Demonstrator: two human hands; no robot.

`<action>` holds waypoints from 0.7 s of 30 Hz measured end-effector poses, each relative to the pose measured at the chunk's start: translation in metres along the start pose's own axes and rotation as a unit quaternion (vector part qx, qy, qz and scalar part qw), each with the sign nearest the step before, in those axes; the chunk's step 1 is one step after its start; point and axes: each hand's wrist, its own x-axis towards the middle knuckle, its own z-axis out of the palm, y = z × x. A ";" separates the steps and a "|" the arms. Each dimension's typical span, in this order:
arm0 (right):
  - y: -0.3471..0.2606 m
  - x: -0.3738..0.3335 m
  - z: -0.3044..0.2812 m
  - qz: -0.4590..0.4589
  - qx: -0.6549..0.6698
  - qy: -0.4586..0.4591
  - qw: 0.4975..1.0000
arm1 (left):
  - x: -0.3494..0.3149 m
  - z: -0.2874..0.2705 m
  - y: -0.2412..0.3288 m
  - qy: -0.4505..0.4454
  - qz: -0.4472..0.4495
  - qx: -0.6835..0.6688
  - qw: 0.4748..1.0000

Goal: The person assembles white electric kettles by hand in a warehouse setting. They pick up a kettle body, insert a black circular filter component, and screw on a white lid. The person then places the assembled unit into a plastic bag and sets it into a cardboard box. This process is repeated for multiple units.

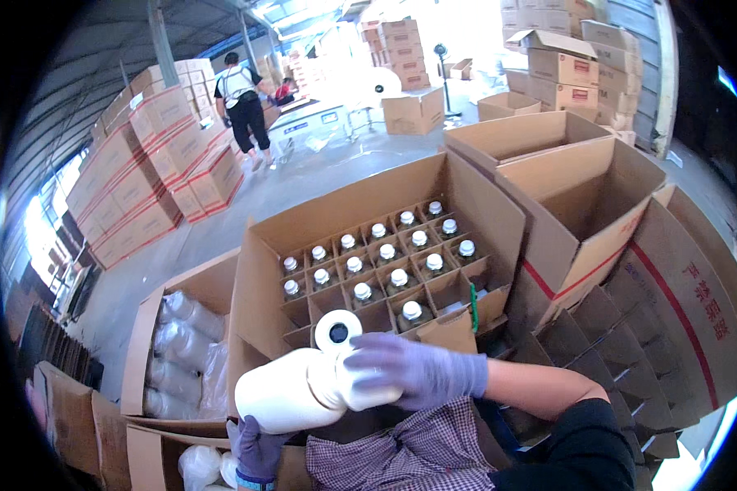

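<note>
My left hand (258, 448), in a grey-purple glove, grips a large white plastic bottle (280, 391) from below; the bottle lies tilted in front of my apron. My gloved right hand (422, 372), slightly blurred, is wrapped over more white plastic right beside that bottle's neck. A round white opening with a dark hole (338, 331) shows just above; whether it belongs to the piece in my right hand is hidden. Beyond my hands stands an open carton (262, 262) with cardboard dividers, holding several bottles with white caps (398, 278). Some of its near cells hold no bottle.
To the left, an open box holds plastic-wrapped white bottles (176, 348); another with white bottles (201, 466) is below it. Open cartons (581, 196) and cardboard dividers (606, 360) stand at the right. Farther off are stacked boxes (164, 139) and a person (241, 98) beside a table.
</note>
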 end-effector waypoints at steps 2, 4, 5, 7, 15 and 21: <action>-0.018 -0.009 0.010 -0.042 0.009 0.020 0.999 | -0.003 0.016 0.009 -0.014 -0.025 0.020 0.999; -0.028 -0.031 0.030 0.100 0.083 0.170 0.977 | -0.008 0.031 0.014 -0.029 -0.003 0.074 0.997; -0.035 -0.038 0.043 0.221 0.181 0.247 0.926 | -0.022 0.042 0.020 -0.013 0.052 0.180 0.982; -0.041 -0.053 0.063 0.377 0.276 0.280 0.839 | -0.036 0.069 0.040 -0.108 0.270 0.453 0.843; -0.049 -0.067 0.105 0.487 0.250 0.306 0.779 | -0.007 0.114 0.063 -0.245 0.231 0.529 0.779; -0.049 -0.032 0.085 0.279 0.082 0.158 0.943 | 0.010 0.140 -0.009 -0.310 0.136 0.620 0.708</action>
